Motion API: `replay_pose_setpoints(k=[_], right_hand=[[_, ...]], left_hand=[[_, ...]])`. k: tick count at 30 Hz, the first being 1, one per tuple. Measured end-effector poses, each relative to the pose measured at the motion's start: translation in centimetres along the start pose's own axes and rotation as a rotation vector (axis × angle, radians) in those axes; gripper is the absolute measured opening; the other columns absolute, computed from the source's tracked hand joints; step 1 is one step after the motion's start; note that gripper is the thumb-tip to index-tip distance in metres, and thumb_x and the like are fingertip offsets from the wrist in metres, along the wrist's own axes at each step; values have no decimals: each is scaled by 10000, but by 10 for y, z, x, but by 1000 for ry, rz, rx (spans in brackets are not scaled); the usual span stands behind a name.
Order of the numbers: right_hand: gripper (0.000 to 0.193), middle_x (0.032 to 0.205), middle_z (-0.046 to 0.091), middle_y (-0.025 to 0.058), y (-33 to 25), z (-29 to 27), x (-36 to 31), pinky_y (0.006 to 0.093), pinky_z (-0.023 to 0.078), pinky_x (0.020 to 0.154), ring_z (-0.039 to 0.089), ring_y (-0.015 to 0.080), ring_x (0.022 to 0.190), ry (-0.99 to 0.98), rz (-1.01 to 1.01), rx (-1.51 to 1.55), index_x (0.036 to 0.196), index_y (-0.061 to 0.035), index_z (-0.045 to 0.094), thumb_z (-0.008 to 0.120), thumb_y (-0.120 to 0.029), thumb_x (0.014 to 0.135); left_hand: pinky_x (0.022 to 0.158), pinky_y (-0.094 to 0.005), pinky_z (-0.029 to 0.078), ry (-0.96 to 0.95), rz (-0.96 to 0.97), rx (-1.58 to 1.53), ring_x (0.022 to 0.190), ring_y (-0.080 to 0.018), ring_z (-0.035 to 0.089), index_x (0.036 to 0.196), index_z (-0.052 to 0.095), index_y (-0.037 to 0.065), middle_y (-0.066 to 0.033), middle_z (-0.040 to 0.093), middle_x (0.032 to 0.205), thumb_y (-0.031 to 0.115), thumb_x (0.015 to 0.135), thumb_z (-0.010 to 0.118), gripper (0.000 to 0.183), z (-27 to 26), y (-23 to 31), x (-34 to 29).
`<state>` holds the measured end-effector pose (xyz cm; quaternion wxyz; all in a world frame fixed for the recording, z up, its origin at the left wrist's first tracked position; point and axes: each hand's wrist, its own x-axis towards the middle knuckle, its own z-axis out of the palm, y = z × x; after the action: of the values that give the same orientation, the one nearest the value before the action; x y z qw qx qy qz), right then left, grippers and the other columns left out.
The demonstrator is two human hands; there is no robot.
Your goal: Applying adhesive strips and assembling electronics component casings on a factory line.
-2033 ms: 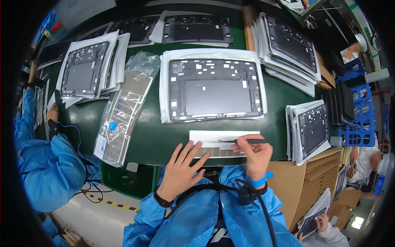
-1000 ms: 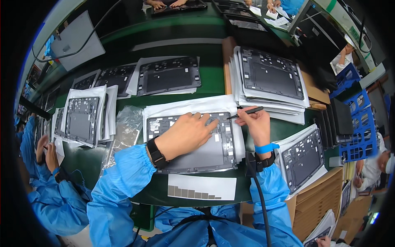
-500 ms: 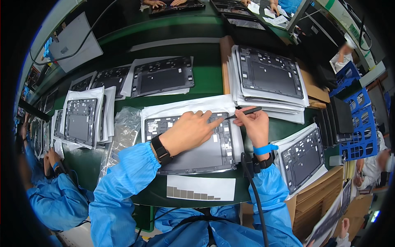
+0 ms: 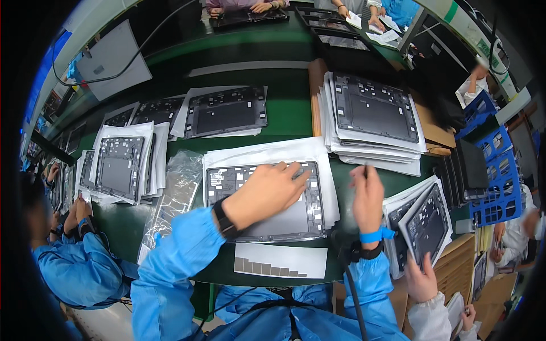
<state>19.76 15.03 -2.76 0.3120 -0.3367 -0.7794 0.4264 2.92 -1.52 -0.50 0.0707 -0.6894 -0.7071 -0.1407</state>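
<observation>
In front of me a dark grey tablet back cover (image 4: 267, 227) lies on white wrapping sheets (image 4: 331, 193). My left hand (image 4: 269, 190) rests over its upper middle with the fingers spread, hiding part of the inner face; nothing shows in it. Off the cover's right side, my right hand (image 4: 368, 199) is raised and closed. The dark tweezers are mostly hidden by its fingers. A white sheet (image 4: 318, 256) with a row of grey adhesive pieces (image 4: 261, 268) lies below the cover, towards me.
Stacked covers (image 4: 375, 108) stand at the back right, more (image 4: 119, 165) at the left. A clear plastic bag (image 4: 176, 187) lies left of my work. At the right, a co-worker's hand (image 4: 422, 281) grips another cover (image 4: 426, 221). Blue racks (image 4: 497, 193) stand beyond. A cable (image 4: 354, 290) crosses my right sleeve.
My right hand has moved right, away from the cover, with the tweezers. My left hand stays over it, its fingers shifted slightly. A co-worker's hand has come in at the right, lifting a cover.
</observation>
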Motion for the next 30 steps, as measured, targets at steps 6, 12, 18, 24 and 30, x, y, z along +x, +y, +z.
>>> replay_pose_setpoints(k=[6,12,18,24,30], right_hand=[[235,918,649,198,28,6,-28,381,497,701,657,329,808,-29,-110,-157,1011,12,667,699,-175,872],[135,800,652,139,-11,27,-48,372,493,609,653,318,703,55,-209,-108,928,6,657,699,-102,858],[151,895,663,141,9,21,-50,348,492,641,656,242,735,-76,99,-123,991,-15,597,653,-141,929],[323,1004,680,76,8,19,-63,265,485,843,614,120,914,-278,250,480,1183,47,575,672,-121,924],[329,1034,683,75,4,3,-85,266,482,852,618,124,915,-366,323,479,1200,56,578,665,-97,922]], left_hand=[[606,-374,485,200,-614,-58,715,-293,631,1096,621,38,-120,605,824,149,904,632,222,-47,11,-112],[570,-346,472,192,-1058,-633,606,-228,627,1207,511,-26,-132,672,780,186,990,569,309,-11,48,-206],[480,-213,415,447,-1107,-1073,531,-87,537,1269,422,-27,-107,667,814,122,1025,498,295,13,64,-203],[430,-187,347,503,-1024,-1273,523,-46,511,1218,416,17,-94,633,872,151,1043,467,226,18,76,-218],[844,-275,487,655,-1258,-1547,1024,-126,587,1306,447,34,-72,568,1218,217,1059,434,307,20,97,-225]])
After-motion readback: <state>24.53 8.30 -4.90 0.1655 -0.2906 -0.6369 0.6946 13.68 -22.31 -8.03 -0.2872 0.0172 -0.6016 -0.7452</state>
